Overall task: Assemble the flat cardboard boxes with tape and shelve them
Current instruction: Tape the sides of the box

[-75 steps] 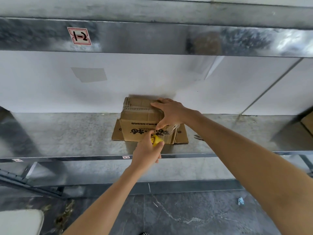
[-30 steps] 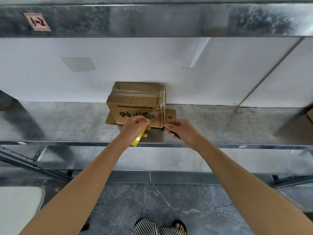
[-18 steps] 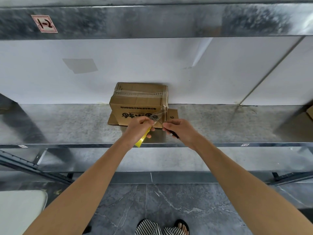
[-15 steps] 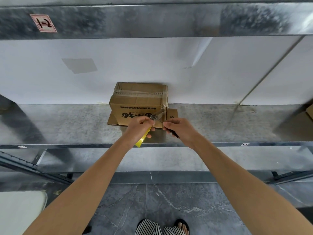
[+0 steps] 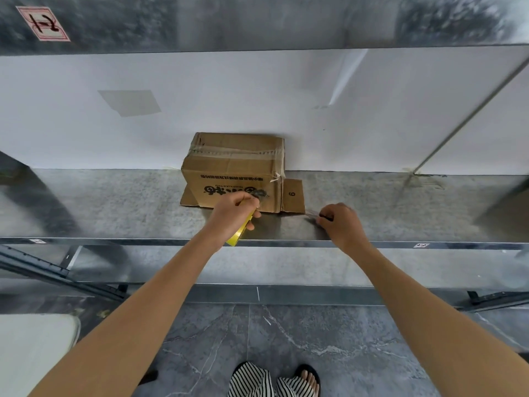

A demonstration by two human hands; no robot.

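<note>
A small brown cardboard box (image 5: 233,170) stands against the white wall on the metal shelf (image 5: 114,207). Clear tape runs across its top, and its bottom flaps lie spread flat on the shelf. My left hand (image 5: 229,216) grips a yellow tape dispenser (image 5: 237,236) in front of the box's printed face. My right hand (image 5: 343,224) is low over the shelf, right of the box's right flap (image 5: 293,196). It pinches a small dark-handled cutting tool (image 5: 315,215) whose tip points left toward that flap; the blur hides what kind it is.
An upper metal shelf beam with a red-bordered label (image 5: 43,22) runs overhead. A slanted metal brace (image 5: 463,116) crosses the wall at the right. Below are a lower shelf (image 5: 257,265), the grey tiled floor, my sandalled feet (image 5: 274,379) and a pale object (image 5: 31,351) at bottom left.
My right hand has moved right and down, away from the box's front corner to the shelf beside the flap. The left hand with the dispenser stays at the box front.
</note>
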